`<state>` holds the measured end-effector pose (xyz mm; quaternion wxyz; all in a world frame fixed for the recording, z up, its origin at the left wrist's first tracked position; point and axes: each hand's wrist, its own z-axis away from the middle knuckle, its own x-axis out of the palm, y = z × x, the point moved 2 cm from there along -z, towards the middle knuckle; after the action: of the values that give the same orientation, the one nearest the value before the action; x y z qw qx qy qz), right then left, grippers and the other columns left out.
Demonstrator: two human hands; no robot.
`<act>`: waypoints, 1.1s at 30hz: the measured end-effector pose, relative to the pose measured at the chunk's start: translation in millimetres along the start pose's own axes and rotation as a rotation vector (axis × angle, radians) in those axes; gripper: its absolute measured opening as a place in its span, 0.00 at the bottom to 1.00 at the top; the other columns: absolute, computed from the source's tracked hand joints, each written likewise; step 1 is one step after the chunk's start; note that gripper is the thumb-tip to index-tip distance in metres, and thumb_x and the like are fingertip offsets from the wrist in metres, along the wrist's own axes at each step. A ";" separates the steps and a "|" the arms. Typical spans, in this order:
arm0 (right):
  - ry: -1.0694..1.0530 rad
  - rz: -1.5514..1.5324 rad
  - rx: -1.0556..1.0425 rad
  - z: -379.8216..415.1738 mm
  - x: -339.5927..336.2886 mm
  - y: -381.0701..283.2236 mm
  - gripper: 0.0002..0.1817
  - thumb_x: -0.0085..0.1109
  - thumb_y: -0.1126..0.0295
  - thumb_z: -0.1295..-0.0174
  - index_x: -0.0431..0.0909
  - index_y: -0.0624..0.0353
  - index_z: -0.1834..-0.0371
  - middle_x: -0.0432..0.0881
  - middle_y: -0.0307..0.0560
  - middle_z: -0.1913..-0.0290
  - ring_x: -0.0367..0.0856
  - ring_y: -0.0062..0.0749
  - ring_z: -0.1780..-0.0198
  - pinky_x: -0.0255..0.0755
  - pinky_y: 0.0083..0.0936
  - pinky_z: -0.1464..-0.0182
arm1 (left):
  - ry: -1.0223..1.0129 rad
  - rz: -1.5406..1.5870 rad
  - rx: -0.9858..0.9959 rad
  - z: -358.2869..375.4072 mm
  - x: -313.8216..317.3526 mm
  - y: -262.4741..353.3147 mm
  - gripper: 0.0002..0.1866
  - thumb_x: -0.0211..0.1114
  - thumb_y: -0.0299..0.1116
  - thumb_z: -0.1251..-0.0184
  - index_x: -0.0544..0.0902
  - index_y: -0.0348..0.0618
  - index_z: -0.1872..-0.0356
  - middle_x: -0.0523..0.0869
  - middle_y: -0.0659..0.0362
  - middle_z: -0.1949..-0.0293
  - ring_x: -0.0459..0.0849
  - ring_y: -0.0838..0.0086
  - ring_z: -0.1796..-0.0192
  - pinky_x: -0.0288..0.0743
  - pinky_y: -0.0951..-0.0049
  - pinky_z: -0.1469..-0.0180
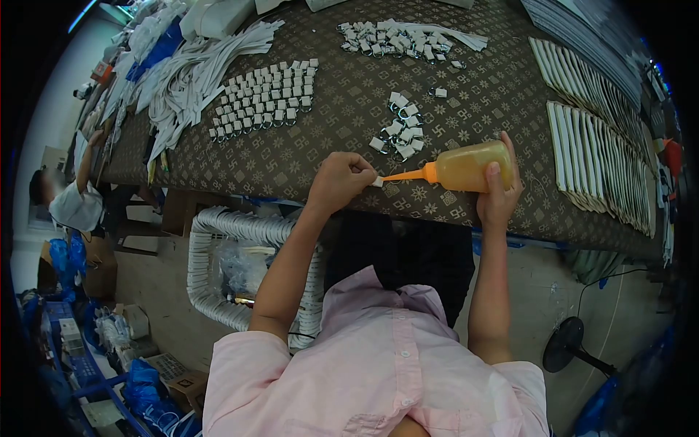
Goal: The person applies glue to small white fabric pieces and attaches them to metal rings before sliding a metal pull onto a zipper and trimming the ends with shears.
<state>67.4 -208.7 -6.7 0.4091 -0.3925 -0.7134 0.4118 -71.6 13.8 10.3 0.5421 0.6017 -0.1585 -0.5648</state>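
Pinching grip of left hand (341, 179) holds small white tab (378, 182); right hand (499, 191) clasps amber glue bottle (466, 167).

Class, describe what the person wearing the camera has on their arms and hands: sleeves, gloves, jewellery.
Both arms come out of a pale pink collared shirt with short sleeves, the left sleeve and right sleeve ending above the elbow. The forearms are uncovered. The left hand and right hand wear no gloves; no watch, bracelet or ring shows.

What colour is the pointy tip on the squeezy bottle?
Orange. The nozzle on the yellowish bottle shows clearly in the head view.
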 end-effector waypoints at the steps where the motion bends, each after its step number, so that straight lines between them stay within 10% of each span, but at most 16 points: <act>1: -0.006 -0.026 0.018 0.5 1.1 -1.1 0.31 0.58 0.66 0.40 0.62 0.69 0.36 0.73 0.49 0.45 0.73 0.24 0.50 0.66 0.19 0.46 | -0.007 0.013 -0.004 0.0 0.0 -0.4 0.09 0.64 0.33 0.47 0.83 0.36 0.71 0.78 0.65 0.81 0.73 0.86 0.81 0.65 0.83 0.81; 33: 0.065 -0.173 0.154 -8.8 -1.3 4.7 0.28 0.56 0.67 0.38 0.62 0.69 0.36 0.72 0.48 0.45 0.72 0.24 0.48 0.67 0.21 0.45 | 0.591 0.171 0.657 33.2 42.4 -28.6 0.10 0.67 0.16 0.49 0.77 0.39 0.68 0.78 0.55 0.62 0.78 0.73 0.63 0.72 0.78 0.62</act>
<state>77.0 -205.8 -8.4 0.4951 -0.3099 -0.6972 0.4156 -98.7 -25.6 -27.5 0.3890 0.8622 -0.2169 -0.2415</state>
